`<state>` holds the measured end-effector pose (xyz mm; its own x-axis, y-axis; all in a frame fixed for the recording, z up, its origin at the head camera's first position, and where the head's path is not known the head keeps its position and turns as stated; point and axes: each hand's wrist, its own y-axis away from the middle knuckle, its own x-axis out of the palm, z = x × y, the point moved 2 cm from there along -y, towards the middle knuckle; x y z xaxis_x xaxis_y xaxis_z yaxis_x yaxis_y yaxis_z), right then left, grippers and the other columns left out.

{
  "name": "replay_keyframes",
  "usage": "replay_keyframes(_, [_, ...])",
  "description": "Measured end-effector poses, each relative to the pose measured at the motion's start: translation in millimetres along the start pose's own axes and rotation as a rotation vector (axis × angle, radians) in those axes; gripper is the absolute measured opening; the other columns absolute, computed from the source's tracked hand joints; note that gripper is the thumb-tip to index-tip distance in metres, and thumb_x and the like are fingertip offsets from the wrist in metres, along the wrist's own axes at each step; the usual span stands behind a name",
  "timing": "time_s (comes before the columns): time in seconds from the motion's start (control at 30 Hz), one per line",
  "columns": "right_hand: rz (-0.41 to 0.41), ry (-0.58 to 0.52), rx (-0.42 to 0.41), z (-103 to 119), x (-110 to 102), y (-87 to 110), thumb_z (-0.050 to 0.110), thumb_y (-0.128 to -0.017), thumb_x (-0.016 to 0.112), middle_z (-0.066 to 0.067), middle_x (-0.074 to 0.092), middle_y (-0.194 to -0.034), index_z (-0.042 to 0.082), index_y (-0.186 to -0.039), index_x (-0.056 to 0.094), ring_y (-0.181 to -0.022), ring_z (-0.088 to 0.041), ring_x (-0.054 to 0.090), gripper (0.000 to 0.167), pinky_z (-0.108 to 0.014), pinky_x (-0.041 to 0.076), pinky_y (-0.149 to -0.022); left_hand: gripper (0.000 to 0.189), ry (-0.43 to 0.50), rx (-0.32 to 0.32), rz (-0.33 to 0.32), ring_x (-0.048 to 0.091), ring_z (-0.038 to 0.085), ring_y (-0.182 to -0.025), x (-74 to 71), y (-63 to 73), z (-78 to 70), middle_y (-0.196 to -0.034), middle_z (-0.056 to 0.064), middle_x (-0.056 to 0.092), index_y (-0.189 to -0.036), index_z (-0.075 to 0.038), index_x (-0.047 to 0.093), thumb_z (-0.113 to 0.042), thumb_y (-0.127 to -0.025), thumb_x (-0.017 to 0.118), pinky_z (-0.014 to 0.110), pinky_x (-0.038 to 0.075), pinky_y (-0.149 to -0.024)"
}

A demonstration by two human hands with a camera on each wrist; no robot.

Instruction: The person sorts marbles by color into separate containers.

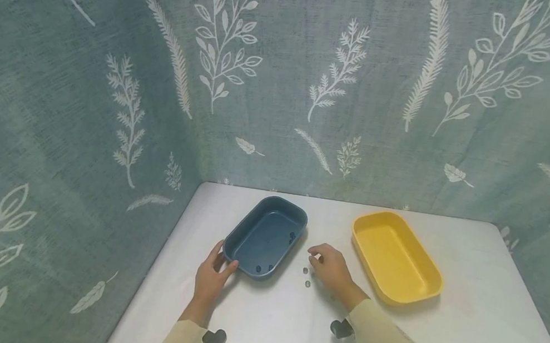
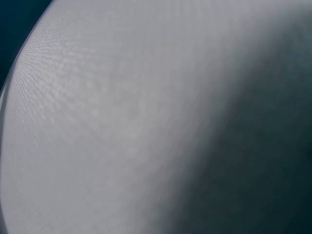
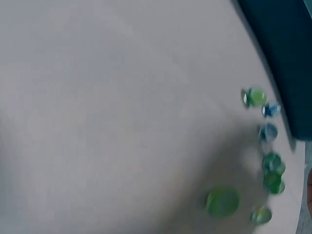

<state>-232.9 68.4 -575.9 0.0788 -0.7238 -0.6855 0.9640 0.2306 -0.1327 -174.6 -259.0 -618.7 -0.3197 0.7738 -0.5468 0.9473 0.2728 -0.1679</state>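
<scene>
My left hand (image 1: 210, 279) grips the near left corner of a dark blue tray (image 1: 268, 238), with the thumb at the near rim and the fingers on the left side. Several small dark marbles (image 1: 270, 268) lie inside the tray. My right hand (image 1: 332, 270) hovers just right of it, index finger and thumb bent toward each other; whether something small is between them cannot be made out. Below that hand, several glass marbles (image 1: 307, 283) lie on the table. In the right wrist view, these green and blue translucent marbles (image 3: 223, 202) sit near the dark tray wall (image 3: 280, 53).
A yellow tray (image 1: 397, 257) stands on the white table (image 1: 268, 327) to the right of my right hand. Patterned green cloth (image 1: 276, 155) hangs behind and at the sides. The left wrist view has only white surface (image 2: 107, 126) and a dark blur.
</scene>
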Motion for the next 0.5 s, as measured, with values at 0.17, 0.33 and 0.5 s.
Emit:
replay_keyframes(0.17, [-0.02, 0.011, 0.052, -14.5, -2.3, 3.8, 0.013, -0.091, 0.065, 0.0, 0.067, -0.103, 0.011, -0.109, 0.07, -0.085, -0.015, 0.059, 0.019, -0.035, 0.052, -0.078, 0.08, 0.0, -0.02, 0.02, 0.043, 0.033, -0.133, -2.7, 0.1, -3.3, -0.147, 0.008, 0.046, -0.15, -0.022, 0.038, -0.046, -0.083, 0.075, 0.052, 0.029, -0.111])
replay_keyframes(0.33, [-0.028, -0.002, 0.082, -18.4, -6.7, 10.2, 0.014, -0.091, 0.065, -0.001, 0.067, -0.105, 0.011, -0.11, 0.069, -0.093, -0.02, 0.061, 0.02, -0.04, 0.052, -0.085, 0.079, 0.004, -0.003, 0.008, 0.047, 0.032, -0.13, -1.2, -1.1, -2.7, -0.147, 0.007, 0.046, -0.149, -0.023, 0.039, -0.045, -0.083, 0.076, 0.05, 0.031, -0.111])
replay_keyframes(0.5, [-0.01, -0.04, 0.119, -18.1, -6.1, 19.0, 0.015, -0.091, 0.063, -0.002, 0.068, -0.109, 0.011, -0.11, 0.069, -0.106, -0.025, 0.062, 0.021, -0.044, 0.049, -0.095, 0.08, 0.017, 0.002, 0.005, 0.049, 0.033, -0.128, -0.3, -0.3, -1.7, -0.147, 0.009, 0.045, -0.15, -0.021, 0.039, -0.044, -0.083, 0.076, 0.05, 0.033, -0.11])
